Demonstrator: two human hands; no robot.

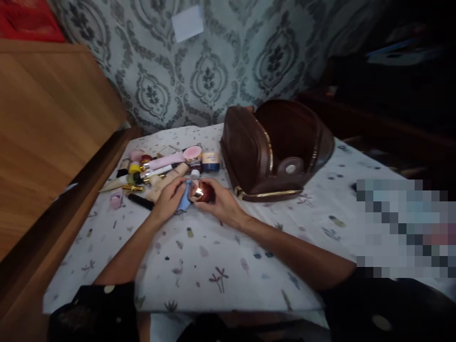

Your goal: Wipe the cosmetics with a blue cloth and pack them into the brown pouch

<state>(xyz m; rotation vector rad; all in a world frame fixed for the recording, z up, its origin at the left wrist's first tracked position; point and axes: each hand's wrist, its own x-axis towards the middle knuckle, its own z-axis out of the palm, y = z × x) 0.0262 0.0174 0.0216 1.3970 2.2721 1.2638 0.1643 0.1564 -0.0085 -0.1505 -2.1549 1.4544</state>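
Note:
My left hand is closed on a light blue cloth, which lies against a small round dark-red bottle with a shiny gold cap. Wrapped around the bottle's red body, my right hand holds it on its side, cap pointing left. Just beyond my hands is a cluster of cosmetics: a pink-handled item, a round pink-topped container, a navy and cream jar, a gold tube and a black tube. A small lilac item lies at the cluster's left edge.
A dark brown bag with a gold zipper stands open at the right rear. The printed white tablecloth covers the table. A wooden panel borders the left side, and patterned wallpaper rises behind. Part of the right side is pixelated.

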